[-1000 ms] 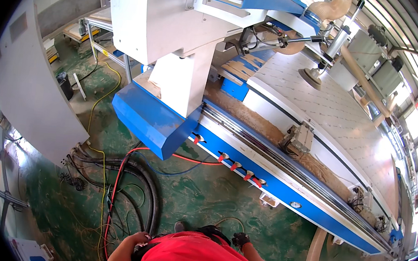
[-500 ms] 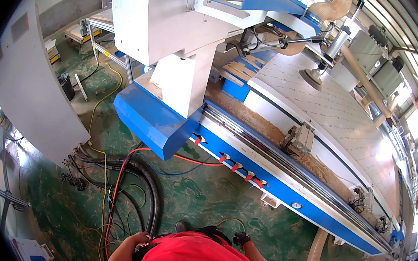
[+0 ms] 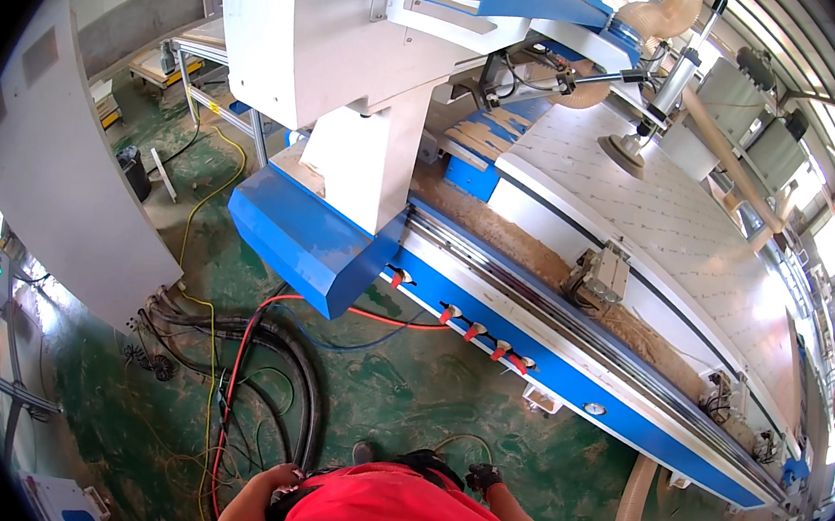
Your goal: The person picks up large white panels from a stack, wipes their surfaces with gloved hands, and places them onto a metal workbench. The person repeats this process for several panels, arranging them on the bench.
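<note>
My left hand [image 3: 286,476] hangs low at my left side, close against my body. Its fingers are partly hidden by dark cloth and my red shirt [image 3: 393,519], so a grip cannot be made out. On my other side my right hand [image 3: 484,477], which looks dark as if gloved, hangs over the green floor. It is too small and dark to show how its fingers lie. In front stands a large blue and white machine [image 3: 578,371] with a flat bed, red-handled valves [image 3: 474,331] along its side and a white gantry column [image 3: 372,161]. Neither hand touches it.
Thick black hoses [image 3: 309,391], a red hose [image 3: 240,354] and a yellow cable [image 3: 212,341] run over the floor at my left. A tall grey cabinet [image 3: 85,168] stands there too. At right a ribbed beige duct [image 3: 630,512] passes under the machine.
</note>
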Available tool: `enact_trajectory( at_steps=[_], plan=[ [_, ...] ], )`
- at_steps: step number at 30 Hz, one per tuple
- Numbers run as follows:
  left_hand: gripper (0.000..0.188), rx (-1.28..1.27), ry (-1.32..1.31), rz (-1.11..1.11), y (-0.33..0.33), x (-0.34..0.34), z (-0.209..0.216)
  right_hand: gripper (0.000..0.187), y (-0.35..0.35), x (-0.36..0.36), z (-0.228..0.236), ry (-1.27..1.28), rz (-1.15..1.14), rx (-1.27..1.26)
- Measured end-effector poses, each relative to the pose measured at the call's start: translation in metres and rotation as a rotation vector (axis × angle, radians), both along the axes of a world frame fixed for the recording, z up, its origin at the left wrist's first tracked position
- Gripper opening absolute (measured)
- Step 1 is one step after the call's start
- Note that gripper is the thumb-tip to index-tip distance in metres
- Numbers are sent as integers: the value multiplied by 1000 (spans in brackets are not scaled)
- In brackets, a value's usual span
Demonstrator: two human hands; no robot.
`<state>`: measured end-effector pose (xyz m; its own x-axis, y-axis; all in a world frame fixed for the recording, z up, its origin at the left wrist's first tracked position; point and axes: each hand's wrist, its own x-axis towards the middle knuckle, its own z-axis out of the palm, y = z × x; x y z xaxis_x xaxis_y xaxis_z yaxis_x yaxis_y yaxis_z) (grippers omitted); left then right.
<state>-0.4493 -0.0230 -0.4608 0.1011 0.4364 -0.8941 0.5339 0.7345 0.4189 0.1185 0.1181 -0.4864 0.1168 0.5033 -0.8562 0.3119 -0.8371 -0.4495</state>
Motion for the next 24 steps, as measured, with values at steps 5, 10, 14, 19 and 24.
enact_trajectory(
  at_steps=[5, 10, 14, 19, 24],
  plan=[
    [33, -28, -18, 26, -3, 0, -2, 15, -3, -5, 3, 37, -117, 0],
    [34, -12, 0, 16, 0, 5, 10, 11, -7, -1, 3, 124, -229, -27],
    [31, 6, 1, 39, -5, 3, 7, 13, -8, -5, 3, 103, -195, -20],
    [26, -44, -36, 74, 4, 10, 32, 14, -10, -4, 5, 91, -169, -25],
    [27, 3, 19, 49, 0, 11, 53, 16, -11, -10, -4, 96, -176, -51]
  ],
)
